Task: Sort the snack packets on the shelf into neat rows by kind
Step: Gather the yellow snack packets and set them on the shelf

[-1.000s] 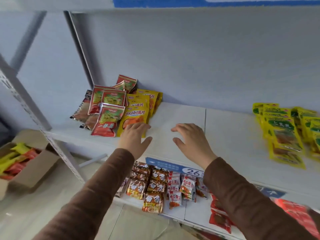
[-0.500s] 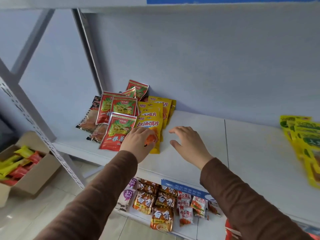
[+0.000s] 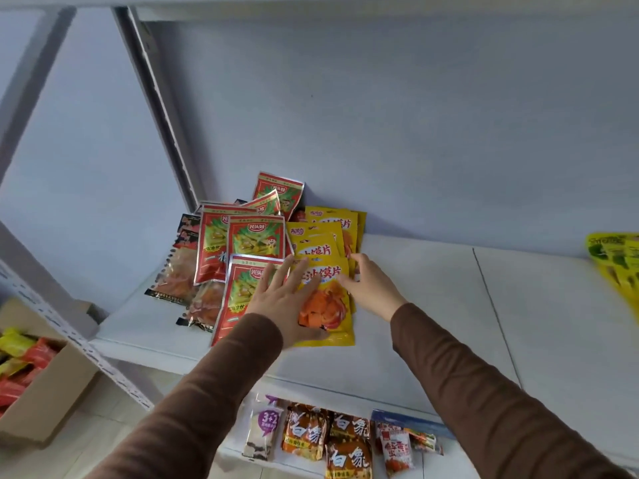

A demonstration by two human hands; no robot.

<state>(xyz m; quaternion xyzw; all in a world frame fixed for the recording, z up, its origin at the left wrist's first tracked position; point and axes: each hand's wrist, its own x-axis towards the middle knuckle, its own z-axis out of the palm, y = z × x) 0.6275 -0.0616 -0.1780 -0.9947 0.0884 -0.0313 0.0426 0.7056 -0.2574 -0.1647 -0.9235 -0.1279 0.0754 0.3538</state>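
Front yellow packet (image 3: 328,305) lies flat on shelf (image 3: 432,323) beside red packets (image 3: 242,243); left hand (image 3: 281,305) rests on it with straight fingers, right hand (image 3: 371,288) touches its right edge, fingers slightly curled, gripping nothing.

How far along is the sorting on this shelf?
Early. Done: little; the green-yellow packets at far right lie apart by kind. In hand: the left hand lies flat on the front yellow packet, and the right hand touches its right edge. Left: the red packets, yellow and dark packets overlap in one heap.
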